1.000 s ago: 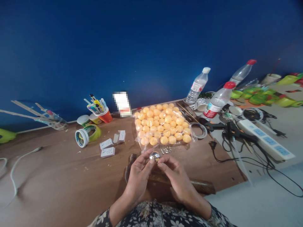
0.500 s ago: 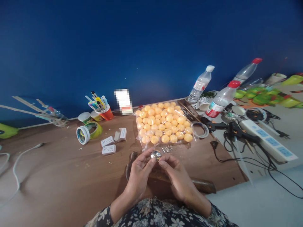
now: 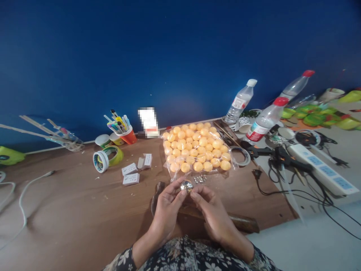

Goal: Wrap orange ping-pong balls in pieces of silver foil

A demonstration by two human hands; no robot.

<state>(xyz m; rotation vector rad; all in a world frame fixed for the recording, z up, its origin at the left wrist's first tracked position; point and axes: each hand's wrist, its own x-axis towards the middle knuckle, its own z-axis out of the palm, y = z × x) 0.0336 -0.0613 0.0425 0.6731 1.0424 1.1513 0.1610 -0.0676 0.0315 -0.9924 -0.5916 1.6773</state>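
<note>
A small, shiny silver dome-shaped piece is pinched between the thumb and fingers of my left hand. My right hand meets it from the other side, thumb and fingertips pressed together at its lower right edge; whether a second tiny part sits there I cannot make out. Just beyond my fingers lie several little silver pieces on the brown table. Behind them is a clear plastic bag of yellow-orange balls. Beneath my wrists a brown wooden stick lies partly hidden.
To the left are small white boxes, tape rolls and an orange cup of pens. Plastic bottles, a tape ring, black clamps and a power strip with cables crowd the right side.
The whole view has shifted very slightly. Both hands keep the same hold around the silver piece, which shows a little more of its rounded face.
</note>
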